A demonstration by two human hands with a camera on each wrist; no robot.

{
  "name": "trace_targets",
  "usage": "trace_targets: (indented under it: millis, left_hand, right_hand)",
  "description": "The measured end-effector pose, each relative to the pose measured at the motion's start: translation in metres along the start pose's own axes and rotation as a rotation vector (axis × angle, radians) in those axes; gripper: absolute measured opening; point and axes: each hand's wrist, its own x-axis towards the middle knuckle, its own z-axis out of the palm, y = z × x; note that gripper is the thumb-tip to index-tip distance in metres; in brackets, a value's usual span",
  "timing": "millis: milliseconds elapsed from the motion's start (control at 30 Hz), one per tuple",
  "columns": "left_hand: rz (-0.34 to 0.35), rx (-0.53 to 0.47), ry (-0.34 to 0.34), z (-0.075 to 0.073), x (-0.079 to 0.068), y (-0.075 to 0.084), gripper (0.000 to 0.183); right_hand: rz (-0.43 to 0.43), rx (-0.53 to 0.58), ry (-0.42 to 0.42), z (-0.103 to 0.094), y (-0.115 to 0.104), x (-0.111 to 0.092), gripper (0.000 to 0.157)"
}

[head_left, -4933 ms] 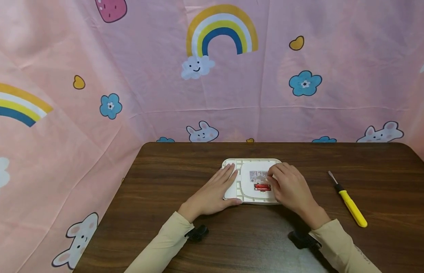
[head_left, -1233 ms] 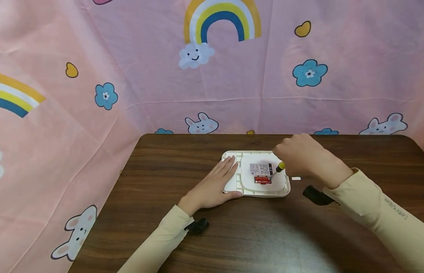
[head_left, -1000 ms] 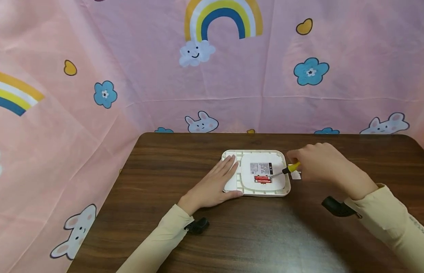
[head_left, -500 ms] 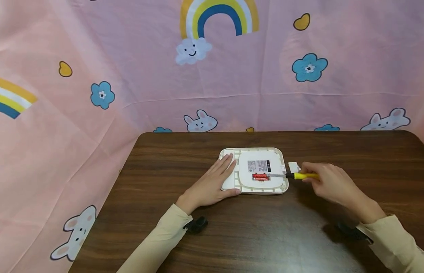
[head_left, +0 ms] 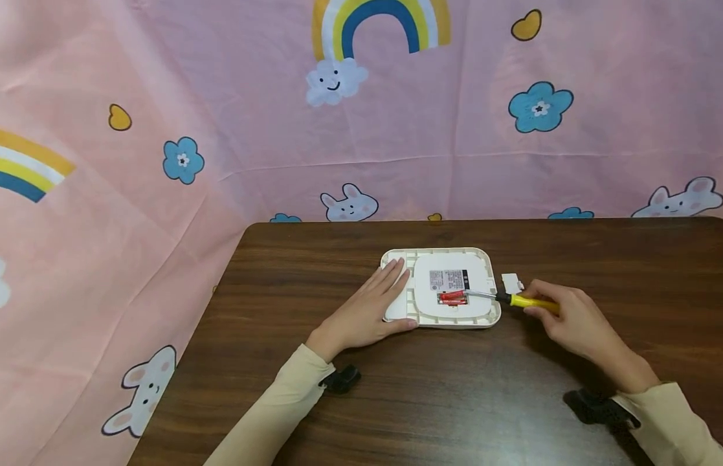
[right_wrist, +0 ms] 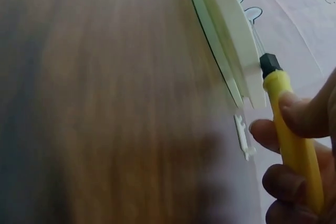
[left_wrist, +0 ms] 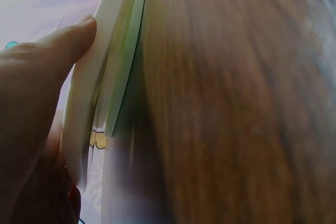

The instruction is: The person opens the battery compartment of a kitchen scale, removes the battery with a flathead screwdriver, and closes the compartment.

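Note:
A white flat device [head_left: 485, 272], with a label and an uncovered battery compartment, lies underside up on the table. My left hand [head_left: 367, 310] rests flat over its left end, fingers spread; the left wrist view has the thumb [left_wrist: 79, 38] along the device's edge. In my right hand [head_left: 577, 320] I grip a screwdriver [right_wrist: 294, 140] by its yellow handle. Its shaft [head_left: 480, 294] reaches over the device to the compartment, with the tip at one end of a red battery [head_left: 452, 295]. That battery sits tilted, one end raised, above another red battery [head_left: 454, 301].
A small white battery cover [head_left: 511, 283] lies on the dark wooden table [head_left: 443, 401], just right of the device and near my right fingers. Behind the table's far edge hangs a pink patterned cloth [head_left: 408, 129].
My right hand took up the screwdriver and lowered it to the compartment; the cover came to lie on the table. Since half a second ago, one battery has tilted up. My left hand stays put.

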Motion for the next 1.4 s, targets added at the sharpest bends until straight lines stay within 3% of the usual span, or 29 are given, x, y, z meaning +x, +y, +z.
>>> trace_targets:
  millis: [333,633,767,1033,1233,1400]
  left_hand:
    - [-0.007,-0.023,-0.003,-0.002,-0.002,0.001,0.096]
    - [-0.011,-0.021,-0.003,0.0,-0.003,0.002,0.096]
    - [-0.015,-0.017,-0.005,0.0,-0.003,0.002,0.096]
    - [-0.017,-0.017,-0.015,-0.002,0.001,0.004,0.097]
    - [-0.021,-0.004,-0.013,-0.002,0.002,0.003,0.097]
    - [-0.023,-0.014,-0.017,0.0,0.001,0.002,0.096]
  right_hand:
    - [-0.07,-0.1,0.01,-0.013,-0.003,-0.002,0.027]
    - [-0.198,-0.185,0.025,-0.02,-0.02,0.006,0.026]
    - [-0.23,-0.235,0.005,-0.026,-0.029,0.016,0.025]
    - [-0.2,-0.273,-0.046,-0.036,-0.031,0.02,0.024]
    - [-0.262,-0.316,-0.051,-0.04,-0.036,0.028,0.023]
    - [-0.279,-0.368,-0.167,-0.049,-0.048,0.043,0.02]
